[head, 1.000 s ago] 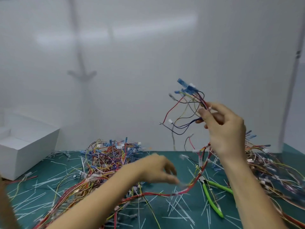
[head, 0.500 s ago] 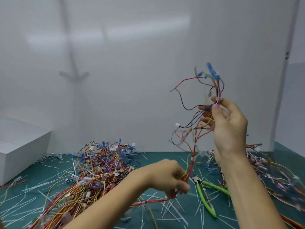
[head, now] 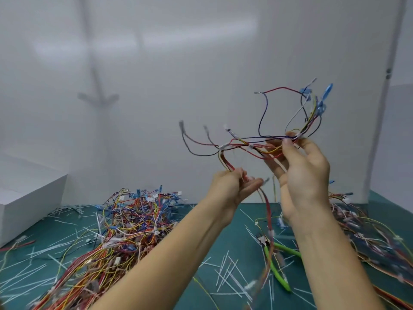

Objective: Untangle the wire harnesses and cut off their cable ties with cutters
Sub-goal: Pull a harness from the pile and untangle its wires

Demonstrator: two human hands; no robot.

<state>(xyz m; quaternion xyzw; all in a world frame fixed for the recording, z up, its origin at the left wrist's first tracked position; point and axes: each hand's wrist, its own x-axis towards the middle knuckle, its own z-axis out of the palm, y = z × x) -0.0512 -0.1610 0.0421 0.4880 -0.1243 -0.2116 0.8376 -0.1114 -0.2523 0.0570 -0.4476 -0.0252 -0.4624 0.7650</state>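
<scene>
the left hand [head: 232, 186] has come up from low near the desk [head: 234, 233], where it was half a second ago, and now hangs high above the cutters [head: 277, 267], close beside the right hand [head: 304, 175]. its fingers grip the red and yellow wires of the wire harness [head: 245, 145]. the right hand has stayed raised, thumb and forefinger pinching the same harness where its wires bunch together. the harness, which stood upright before, now stretches sideways between the two hands, blue connectors sticking up past the right hand, loose ends fanning out to the left, and one red strand trailing down to the cutters. those green-handled cutters lie on the desk below the right wrist. left of them a harness pile [head: 134, 220] is heaped up, right of them another tangle [head: 368, 238], and cut ties [head: 228, 271] are scattered around them. far left of the cutters sits a white box [head: 29, 202].
</scene>
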